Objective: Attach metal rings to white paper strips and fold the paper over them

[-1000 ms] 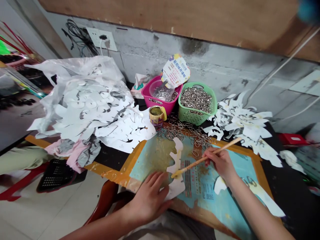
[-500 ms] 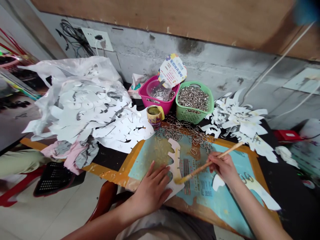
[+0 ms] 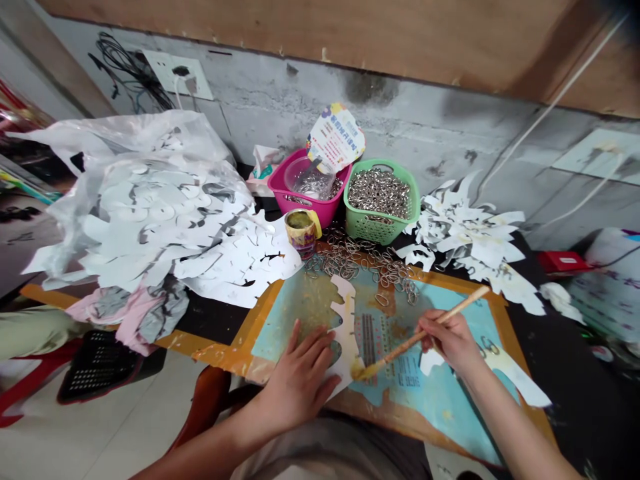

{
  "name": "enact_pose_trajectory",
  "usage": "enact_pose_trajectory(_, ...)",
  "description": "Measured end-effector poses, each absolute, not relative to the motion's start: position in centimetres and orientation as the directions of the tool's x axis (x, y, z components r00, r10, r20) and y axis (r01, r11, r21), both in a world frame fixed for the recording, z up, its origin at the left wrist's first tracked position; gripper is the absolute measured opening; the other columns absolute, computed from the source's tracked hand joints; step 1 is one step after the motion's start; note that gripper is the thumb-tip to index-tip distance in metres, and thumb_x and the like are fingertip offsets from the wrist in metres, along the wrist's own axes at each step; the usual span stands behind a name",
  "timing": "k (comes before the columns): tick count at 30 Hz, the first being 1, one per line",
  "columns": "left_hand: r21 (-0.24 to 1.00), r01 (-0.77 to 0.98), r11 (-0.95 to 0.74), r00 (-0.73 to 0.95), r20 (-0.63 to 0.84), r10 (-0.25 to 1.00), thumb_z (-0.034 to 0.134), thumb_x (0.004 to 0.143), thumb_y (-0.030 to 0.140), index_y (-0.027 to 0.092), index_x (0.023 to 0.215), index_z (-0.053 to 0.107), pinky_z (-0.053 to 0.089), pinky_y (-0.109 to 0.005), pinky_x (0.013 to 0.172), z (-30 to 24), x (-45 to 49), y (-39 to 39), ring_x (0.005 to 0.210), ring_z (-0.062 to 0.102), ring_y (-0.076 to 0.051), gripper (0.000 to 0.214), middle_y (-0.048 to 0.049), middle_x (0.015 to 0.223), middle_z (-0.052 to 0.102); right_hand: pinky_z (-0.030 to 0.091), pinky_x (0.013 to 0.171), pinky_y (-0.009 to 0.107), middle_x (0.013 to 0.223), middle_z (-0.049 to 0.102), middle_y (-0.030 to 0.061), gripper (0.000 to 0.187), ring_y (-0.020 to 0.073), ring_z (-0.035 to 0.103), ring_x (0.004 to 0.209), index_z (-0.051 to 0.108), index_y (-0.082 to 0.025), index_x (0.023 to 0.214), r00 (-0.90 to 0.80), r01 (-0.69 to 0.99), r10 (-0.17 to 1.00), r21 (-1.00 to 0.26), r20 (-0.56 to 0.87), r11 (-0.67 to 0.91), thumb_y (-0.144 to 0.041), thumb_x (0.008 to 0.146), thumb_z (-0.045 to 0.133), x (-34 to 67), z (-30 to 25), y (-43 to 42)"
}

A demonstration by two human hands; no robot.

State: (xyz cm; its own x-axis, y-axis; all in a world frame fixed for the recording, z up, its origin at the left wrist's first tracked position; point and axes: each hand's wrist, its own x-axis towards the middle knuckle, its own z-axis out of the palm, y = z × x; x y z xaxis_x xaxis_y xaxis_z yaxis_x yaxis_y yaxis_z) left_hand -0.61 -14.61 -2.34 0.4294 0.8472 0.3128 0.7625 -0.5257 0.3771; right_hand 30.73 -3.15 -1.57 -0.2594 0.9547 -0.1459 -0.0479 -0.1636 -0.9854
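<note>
A white cut-out piece (image 3: 345,313) with notched edges lies on the stained blue and brown work sheet (image 3: 440,400). My left hand (image 3: 306,370) rests flat on its left side, fingers spread. In my right hand (image 3: 447,339) is a wooden-handled brush (image 3: 410,340), its yellowish bristles touching the piece's right edge. Under and beyond my right wrist lies another white cut-out (image 3: 520,380) with metal rings (image 3: 489,347) on it. Loose oval metal rings (image 3: 385,270) are scattered behind the work sheet. A glue-smeared cup (image 3: 301,237) stands at the sheet's back edge.
A pink basket (image 3: 327,212) and a green basket (image 3: 380,230) of metal rings stand against the wall. White cut-outs (image 3: 135,220) are heaped at left, partly in clear plastic, with more (image 3: 475,240) at right. A pink and grey cloth (image 3: 135,313) hangs over the table edge.
The brush tip has moved slightly down along the piece's right edge. My left hand stays in place on the piece. The whole view has shifted a little.
</note>
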Motion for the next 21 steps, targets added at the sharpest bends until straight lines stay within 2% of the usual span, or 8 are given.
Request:
enact_pose_trajectory(2,0.377,0.765,-0.523,0.426,0.313,0.849,0.057,0.093,0.029,0.017,0.106,0.057,0.002,-0.059,0.124,-2.4,-0.6,-14.6,0.13,0.053,-0.029,0.017,-0.0116,0.129,0.065,0.046,0.037,0.019,0.05,0.062,0.0022,0.026,0.0111,0.055,0.037,0.074,-0.015,0.066,-0.224,-0.013,0.966,-0.991,-0.131,-0.137,-0.038,0.076,0.08,31.4,-1.4,-3.3)
enact_pose_trajectory(5,0.371,0.766,-0.525,0.431,0.311,0.847,0.057,0.093,0.028,0.017,0.104,0.057,0.001,-0.059,0.124,-2.5,-0.7,-14.6,0.13,0.053,-0.029,0.016,-0.0121,0.129,0.065,0.048,0.038,0.02,0.048,0.061,0.0014,0.026,0.0117,0.056,0.038,0.074,-0.016,0.067,-0.123,-0.063,0.99,-0.996,-0.062,-0.07,-0.039,0.078,0.079,31.7,-1.1,-3.8)
enact_pose_trajectory(10,0.375,0.758,-0.534,0.425,0.337,0.84,0.057,0.093,0.027,0.017,0.101,0.057,0.001,-0.058,0.124,-2.2,-0.6,-14.6,0.129,0.055,-0.028,0.013,-0.012,0.126,0.066,0.049,0.04,0.021,0.053,0.065,0.0037,0.024,0.0137,0.06,0.041,0.075,-0.015,0.069,-0.162,-0.007,0.984,-0.997,-0.078,-0.08,-0.038,0.077,0.08,31.8,-0.7,-4.1)
enact_pose_trajectory(13,0.386,0.755,-0.529,0.418,0.339,0.843,0.057,0.093,0.027,0.017,0.101,0.058,0.007,-0.06,0.124,-2.2,-0.5,-14.6,0.128,0.055,-0.029,0.013,-0.013,0.126,0.066,0.049,0.041,0.02,0.051,0.063,0.0017,0.021,0.0116,0.058,0.04,0.076,-0.017,0.07,-0.072,-0.038,0.997,-0.999,0.014,0.011,-0.035,0.08,0.078,32.1,-0.6,-4.0)
enact_pose_trajectory(17,0.393,0.763,-0.514,0.421,0.302,0.855,0.056,0.093,0.028,0.018,0.106,0.058,0.007,-0.062,0.123,-2.4,-0.6,-14.6,0.13,0.053,-0.029,0.016,-0.013,0.128,0.065,0.05,0.041,0.023,0.057,0.067,0.0046,0.023,0.0148,0.061,0.044,0.076,-0.016,0.072,-0.237,0.004,0.97,-0.999,-0.051,-0.052,-0.037,0.081,0.077,31.7,-0.6,-4.1)
enact_pose_trajectory(21,0.388,0.761,-0.52,0.434,0.291,0.852,0.056,0.093,0.028,0.018,0.103,0.057,0.003,-0.06,0.124,-2.5,-0.7,-14.6,0.131,0.052,-0.029,0.014,-0.0124,0.13,0.064,0.052,0.044,0.023,0.063,0.069,0.004,0.02,0.0138,0.061,0.047,0.076,-0.018,0.073,-0.064,-0.006,0.998,-1.0,0.029,0.029,-0.036,0.082,0.077,31.0,-0.6,-3.9)
